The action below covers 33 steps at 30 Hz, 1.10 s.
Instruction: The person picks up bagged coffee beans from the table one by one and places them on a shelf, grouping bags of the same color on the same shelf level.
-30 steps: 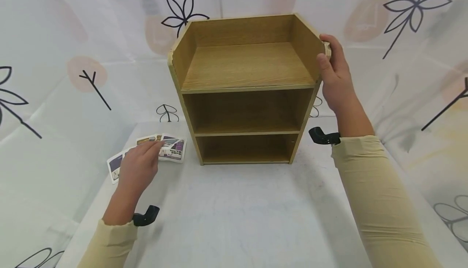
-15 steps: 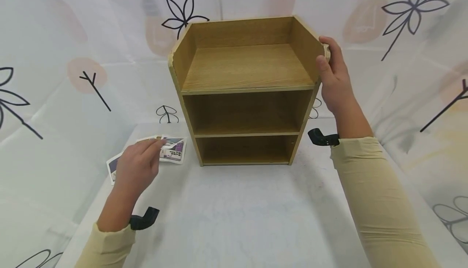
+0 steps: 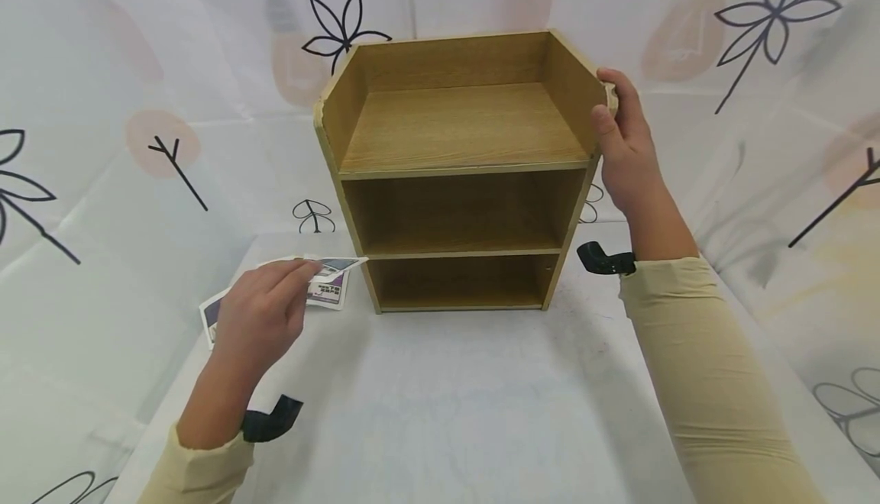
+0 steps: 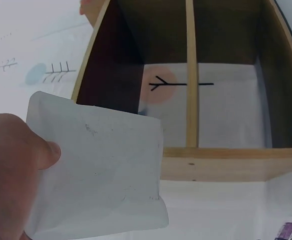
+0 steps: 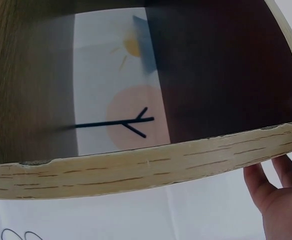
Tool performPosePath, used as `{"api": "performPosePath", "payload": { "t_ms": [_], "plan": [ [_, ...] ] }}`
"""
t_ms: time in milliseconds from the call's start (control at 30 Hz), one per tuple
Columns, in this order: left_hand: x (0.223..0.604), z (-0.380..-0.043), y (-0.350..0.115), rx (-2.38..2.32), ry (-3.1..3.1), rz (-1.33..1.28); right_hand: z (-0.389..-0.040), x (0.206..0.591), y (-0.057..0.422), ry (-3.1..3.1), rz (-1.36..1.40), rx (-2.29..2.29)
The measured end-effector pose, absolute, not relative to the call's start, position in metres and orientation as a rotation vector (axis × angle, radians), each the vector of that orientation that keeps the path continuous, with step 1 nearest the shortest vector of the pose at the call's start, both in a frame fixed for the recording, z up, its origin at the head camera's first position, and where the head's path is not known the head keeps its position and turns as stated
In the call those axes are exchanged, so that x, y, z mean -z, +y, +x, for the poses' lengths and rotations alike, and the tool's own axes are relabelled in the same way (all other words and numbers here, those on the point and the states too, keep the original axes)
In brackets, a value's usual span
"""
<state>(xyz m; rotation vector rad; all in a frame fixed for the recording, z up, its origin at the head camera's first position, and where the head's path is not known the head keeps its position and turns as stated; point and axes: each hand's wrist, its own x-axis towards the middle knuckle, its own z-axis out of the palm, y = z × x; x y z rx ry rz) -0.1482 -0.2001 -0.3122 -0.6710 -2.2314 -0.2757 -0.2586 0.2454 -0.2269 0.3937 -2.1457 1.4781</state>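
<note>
A wooden shelf unit [image 3: 464, 126] with an upper tray and two compartments below stands on the white table. At its upper right side panel, my right hand [image 3: 629, 153] grips the edge, fingers behind and thumb in front; some of its fingers [image 5: 281, 175] show against the panel in the right wrist view. My left hand [image 3: 264, 313] pinches a thin printed card [image 3: 341, 264] just left of the shelf's lower left side. Seen from the left wrist, the card's plain white back [image 4: 100, 170] faces the camera, with the thumb at its edge.
More printed cards lie on the table under and beside the left hand: a purple-and-white card [image 3: 328, 292] near the shelf's foot and another card [image 3: 211, 319] farther left. White cloth walls [image 3: 89, 183] with plant drawings close in the back and sides.
My left hand has lifted the card slightly off the pile and moved it right, toward the shelf's left side. My right hand keeps its grip on the shelf.
</note>
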Motion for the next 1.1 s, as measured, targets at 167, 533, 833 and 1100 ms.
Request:
{"api": "performPosePath", "payload": {
  "t_ms": [167,533,833,1100],
  "plan": [
    [0.305,-0.144,-0.194,0.284,-2.235,-0.698,-0.257,0.226,0.245,-2.146,0.385,-1.487],
    [0.292,-0.145,-0.18,0.324,-2.175,-0.768,-0.259,0.225,0.245,-2.126,0.408,-1.51],
    [0.283,-0.148,-0.165,0.374,-2.081,-0.836,-0.259,0.226,0.248,-2.128,0.424,-1.513],
    [0.275,-0.152,-0.153,0.375,-2.037,-0.892,-0.258,0.227,0.248,-2.157,0.418,-1.499]
  ]
}}
